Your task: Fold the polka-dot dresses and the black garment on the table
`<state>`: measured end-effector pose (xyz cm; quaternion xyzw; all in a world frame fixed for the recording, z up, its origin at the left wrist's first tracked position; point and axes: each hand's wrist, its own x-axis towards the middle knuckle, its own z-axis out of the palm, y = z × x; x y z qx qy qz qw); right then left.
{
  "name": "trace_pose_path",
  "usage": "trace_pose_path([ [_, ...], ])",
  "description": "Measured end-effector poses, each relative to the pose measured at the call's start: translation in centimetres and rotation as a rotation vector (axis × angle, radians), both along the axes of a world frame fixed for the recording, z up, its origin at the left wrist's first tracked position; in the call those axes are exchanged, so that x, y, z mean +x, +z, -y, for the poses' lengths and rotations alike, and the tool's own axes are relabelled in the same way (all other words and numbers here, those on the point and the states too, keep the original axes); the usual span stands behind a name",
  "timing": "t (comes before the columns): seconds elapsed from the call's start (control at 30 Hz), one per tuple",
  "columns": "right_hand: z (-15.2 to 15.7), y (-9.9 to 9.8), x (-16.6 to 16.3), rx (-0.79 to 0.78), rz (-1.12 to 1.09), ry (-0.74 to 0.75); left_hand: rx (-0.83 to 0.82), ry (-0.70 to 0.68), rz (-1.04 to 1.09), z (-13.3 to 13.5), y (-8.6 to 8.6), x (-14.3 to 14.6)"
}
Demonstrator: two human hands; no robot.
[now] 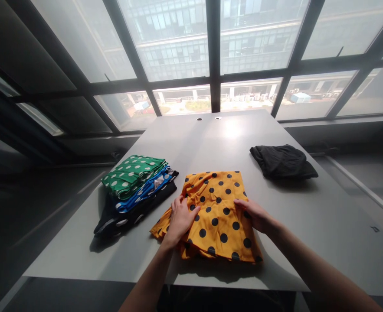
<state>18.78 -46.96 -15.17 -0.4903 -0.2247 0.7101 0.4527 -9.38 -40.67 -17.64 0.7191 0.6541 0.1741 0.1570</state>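
Observation:
An orange cloth garment with black polka dots point(217, 216) lies folded on the white table in front of me; its exact kind cannot be told. My left hand point(182, 216) rests on its left side, thumb apart from the fingers, beside a loose flap that sticks out to the left. At the right edge, my right hand point(254, 213) has its thumb on top of the cloth and the other fingers hidden around the side, gripping that edge. Small wrinkles run across the upper layer.
Left of the garment is a stack of folded polka-dot cloths: green point(139, 171) on top, blue point(145, 193) under it, black point(135, 216) at the bottom. A folded dark cloth point(284, 162) lies at right. The white table point(191, 143) reaches toward large windows point(175, 39).

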Motion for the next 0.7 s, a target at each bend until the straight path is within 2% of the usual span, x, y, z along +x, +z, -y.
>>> trace_pose_path([
  [0.1, -0.3, -0.1, -0.2, -0.007, -0.023, -0.014, 0.012, -0.030, 0.131, -0.8, 0.4, 0.4],
  [0.2, -0.3, -0.3, -0.4, 0.000, -0.034, -0.039, -0.052, -0.036, 0.295, -1.4, 1.0, 0.8],
  [0.37, 0.1, -0.3, 0.0, 0.075, -0.068, -0.066, -0.357, 0.001, 0.748, -1.2, 2.3, 0.6],
  [0.5, 0.3, 0.3, 0.6, 0.167, -0.087, -0.081, -0.567, -0.054, 1.212, -0.5, 3.7, 0.5],
  [0.6, 0.1, 0.7, 1.0, 0.233, -0.068, -0.088, -0.521, -0.082, 1.378, -0.1, 4.4, 0.5],
  [0.7, -0.1, 0.6, 1.2, 0.257, -0.018, -0.099, -0.484, -0.115, 1.400, 0.2, 4.8, 0.6],
])
